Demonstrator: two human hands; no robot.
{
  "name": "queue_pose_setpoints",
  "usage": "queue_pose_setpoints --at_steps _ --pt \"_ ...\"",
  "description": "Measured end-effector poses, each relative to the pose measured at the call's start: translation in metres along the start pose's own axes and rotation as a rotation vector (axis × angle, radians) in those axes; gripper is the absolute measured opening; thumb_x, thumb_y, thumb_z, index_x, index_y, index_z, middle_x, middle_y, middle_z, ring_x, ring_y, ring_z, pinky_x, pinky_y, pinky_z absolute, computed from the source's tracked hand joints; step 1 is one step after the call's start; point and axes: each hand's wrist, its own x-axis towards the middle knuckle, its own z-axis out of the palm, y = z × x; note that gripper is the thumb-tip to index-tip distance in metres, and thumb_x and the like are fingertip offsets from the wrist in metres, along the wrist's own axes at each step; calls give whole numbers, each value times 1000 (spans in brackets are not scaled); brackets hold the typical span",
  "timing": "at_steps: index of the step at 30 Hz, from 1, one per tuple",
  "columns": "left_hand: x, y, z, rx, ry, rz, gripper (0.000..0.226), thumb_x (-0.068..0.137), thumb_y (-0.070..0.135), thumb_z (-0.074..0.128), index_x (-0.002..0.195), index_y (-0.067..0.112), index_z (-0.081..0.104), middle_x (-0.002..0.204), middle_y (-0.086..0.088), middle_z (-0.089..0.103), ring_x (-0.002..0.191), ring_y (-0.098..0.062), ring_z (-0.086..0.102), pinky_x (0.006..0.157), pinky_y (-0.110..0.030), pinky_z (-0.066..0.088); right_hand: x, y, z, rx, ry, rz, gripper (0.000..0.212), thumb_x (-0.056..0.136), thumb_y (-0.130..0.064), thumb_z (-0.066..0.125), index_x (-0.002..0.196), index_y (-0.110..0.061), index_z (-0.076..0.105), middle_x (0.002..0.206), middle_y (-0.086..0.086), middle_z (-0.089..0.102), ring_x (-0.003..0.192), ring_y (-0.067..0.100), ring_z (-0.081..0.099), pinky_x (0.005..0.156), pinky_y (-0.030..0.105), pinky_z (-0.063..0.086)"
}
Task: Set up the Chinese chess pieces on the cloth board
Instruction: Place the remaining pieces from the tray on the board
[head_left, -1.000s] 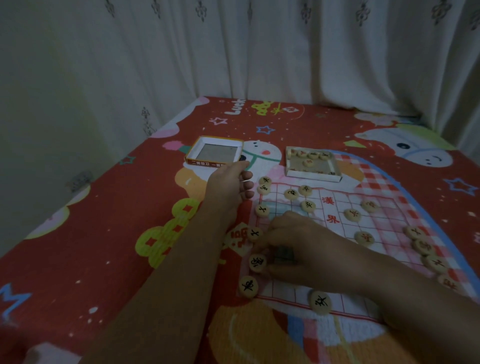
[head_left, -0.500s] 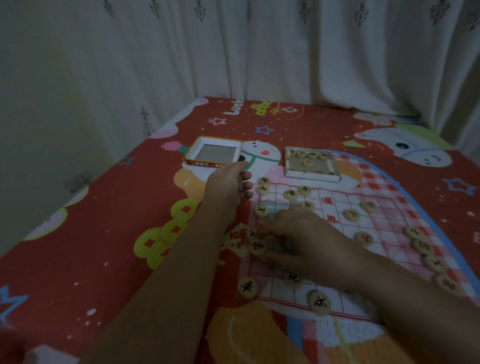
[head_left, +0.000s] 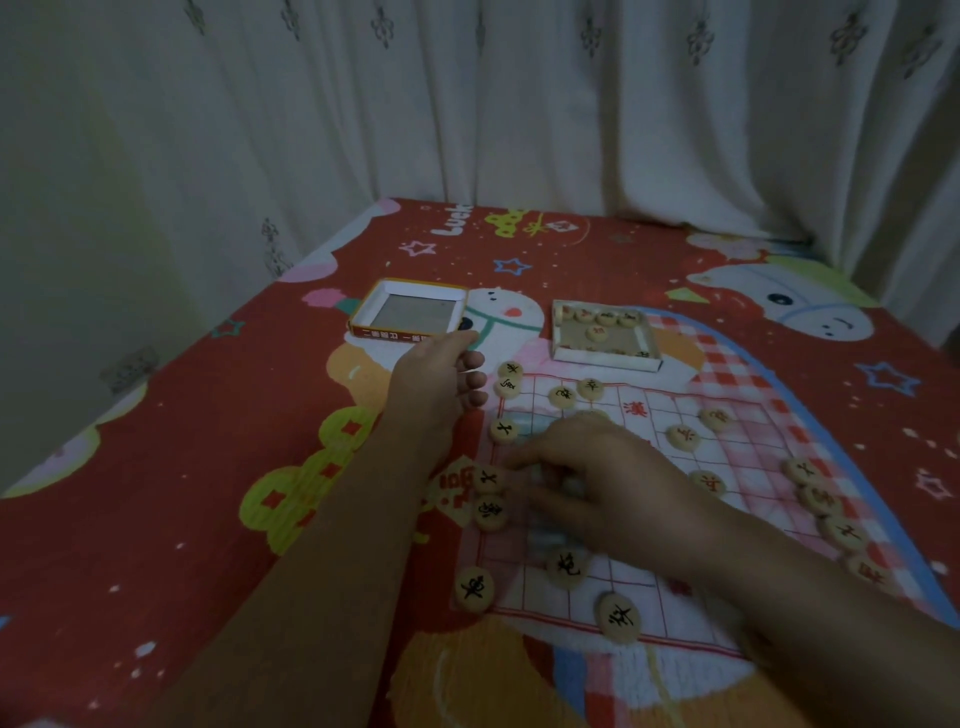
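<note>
The cloth board, white with a red grid, lies on the red blanket. Round wooden pieces stand along its left edge: black-marked ones at the corner, on the grid and at the near edge. My right hand lies low over the board's left part, and its fingertips touch a black-marked piece that sits just above another one. My left hand rests by the board's far left corner with its fingers curled under, so what is inside stays hidden. Red-marked pieces line the right edge.
A shallow white box tray with several pieces stands beyond the board. Its lid, upturned, lies to the left of it, just past my left hand. Pale curtains hang behind the bed and a wall runs along the left.
My right hand has moved up the board's left column, uncovering a black piece on the grid near the front. The piece under its fingers slid up the column. The left hand stayed put.
</note>
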Motion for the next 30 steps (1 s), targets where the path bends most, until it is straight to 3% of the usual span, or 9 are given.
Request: queue_pose_setpoints --at_steps 4,8,11,14,18,22,27,30 --pt "4 -1 -1 8 0 2 7 92 13 62 96 8 60 65 -3 54 51 -14 48 49 -28 42 -2 25 -14 115 98 232 15 95 -25 61 104 -26 73 81 -13 65 77 2 60 66 22 51" --pt "16 2 -1 151 -54 -6 16 92 16 61 103 5 62 68 -5 54 51 -15 48 48 -28 41 9 63 -28 167 222 447 14 96 -22 60 90 -31 68 81 -13 69 70 3 64 58 17 48" --pt "28 5 -1 309 -97 10 7 92 16 61 91 10 61 67 -3 54 47 -13 45 46 -26 37 29 94 -38 79 285 545 6 95 -23 63 90 -25 66 79 -18 60 71 0 56 59 15 38" --pt "39 5 -5 391 -121 51 14 93 17 61 80 12 59 62 -2 52 45 -13 44 46 -25 34 58 123 -42 38 334 623 6 91 -23 67 86 -20 65 74 -11 59 70 12 56 56 20 38" --pt "39 7 -14 335 -155 56 15 92 18 62 80 11 58 59 -1 51 45 -14 45 43 -24 37 95 146 -38 -56 256 692 12 87 -28 70 86 -18 63 76 -3 60 72 16 57 55 24 37" --pt "38 11 -18 188 -170 1 7 93 18 59 92 12 62 65 0 54 49 -12 48 46 -24 40 120 159 -27 -121 120 747 13 83 -31 74 85 -18 74 81 2 70 81 21 65 70 32 52" --pt "40 11 -16 175 -167 -7 13 94 16 57 102 9 65 67 -1 56 51 -12 50 48 -27 41 125 165 -18 -184 111 765 13 89 -23 68 96 -18 77 94 6 75 88 22 67 77 32 55" --pt "40 9 -16 220 -174 11 11 94 17 59 97 10 65 66 -1 57 52 -13 52 49 -28 44 123 164 -22 -135 140 759 17 88 -18 68 103 -16 76 98 6 75 92 22 67 82 33 55"
